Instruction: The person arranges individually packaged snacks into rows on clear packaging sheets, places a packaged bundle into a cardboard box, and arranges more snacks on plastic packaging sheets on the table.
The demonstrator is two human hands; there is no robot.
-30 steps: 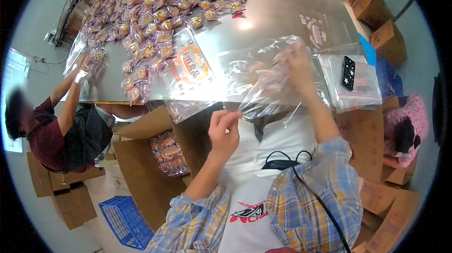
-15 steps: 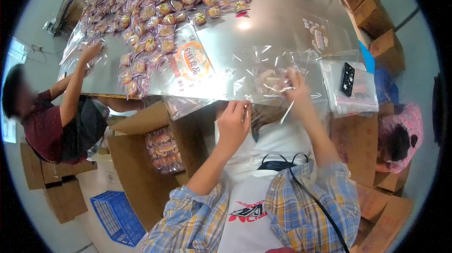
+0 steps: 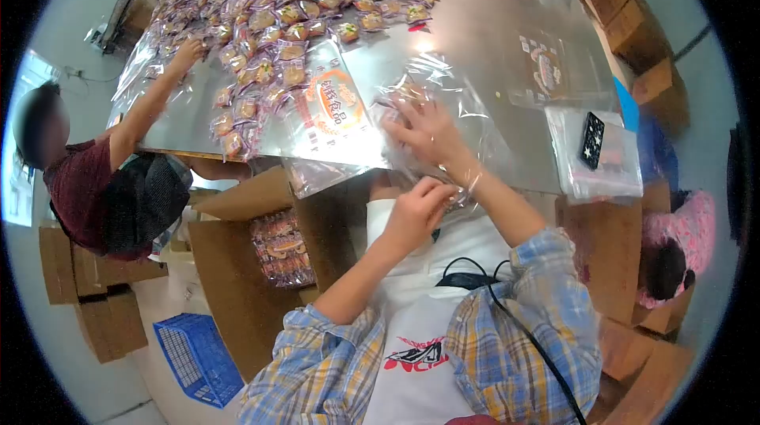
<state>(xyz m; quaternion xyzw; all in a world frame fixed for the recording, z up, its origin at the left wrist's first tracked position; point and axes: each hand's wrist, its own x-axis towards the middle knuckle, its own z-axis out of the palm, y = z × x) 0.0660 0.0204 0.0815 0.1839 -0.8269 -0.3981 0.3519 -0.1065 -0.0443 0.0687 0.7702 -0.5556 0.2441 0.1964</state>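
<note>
My left hand (image 3: 419, 211) pinches the edge of a clear plastic bag (image 3: 479, 128) at the table's front edge. The bag's film spreads around my right hand (image 3: 427, 132) and wrist. My right fingers curl over wrapped snacks (image 3: 408, 92) in the bag, partly hidden by the hand and glare. Left of my hands lies a flat printed bag (image 3: 328, 100) with orange and white lettering. Loose wrapped snacks (image 3: 289, 53) in clear and purple film are heaped beyond it.
An open carton (image 3: 229, 282) with packed bags (image 3: 281, 247) stands at my left. A phone (image 3: 592, 140) lies on stacked clear bags (image 3: 586, 180) at right. A co-worker (image 3: 99, 180) reaches into the heap; another person (image 3: 677, 247) is at right. A blue crate (image 3: 198, 362) sits on the floor.
My right hand has moved left with the bag and the snacks in it. My left hand has shifted slightly right and down. The left co-worker's hand has reached farther into the heap.
</note>
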